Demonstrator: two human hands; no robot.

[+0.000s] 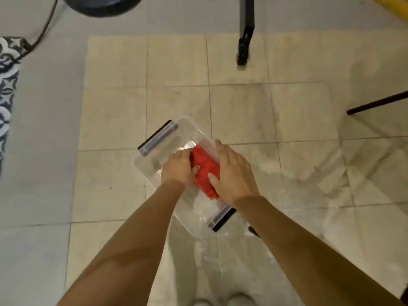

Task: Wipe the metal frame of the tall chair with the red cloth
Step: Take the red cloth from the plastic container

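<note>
I look straight down on the tall chair's clear seat (152, 166). A metal frame bar (159, 138) runs along its far left end and another frame bar (220, 217) along its near right end. The bunched red cloth (204, 171) lies on the seat between my hands. My left hand (177, 168) grips the cloth's left side, fingers curled and thumb on the fabric. My right hand (234, 173) rests on the cloth's right side, its fingers fairly straight and its thumb laid over the fabric. The chair's legs are hidden below the seat.
Beige floor tiles lie beneath. A black furniture leg (245, 40) stands ahead and a dark thin leg (375, 103) juts in from the right. A dark round base (101, 5) and a cable (44, 27) are at top left, with patterned fabric (6, 89) at the left edge.
</note>
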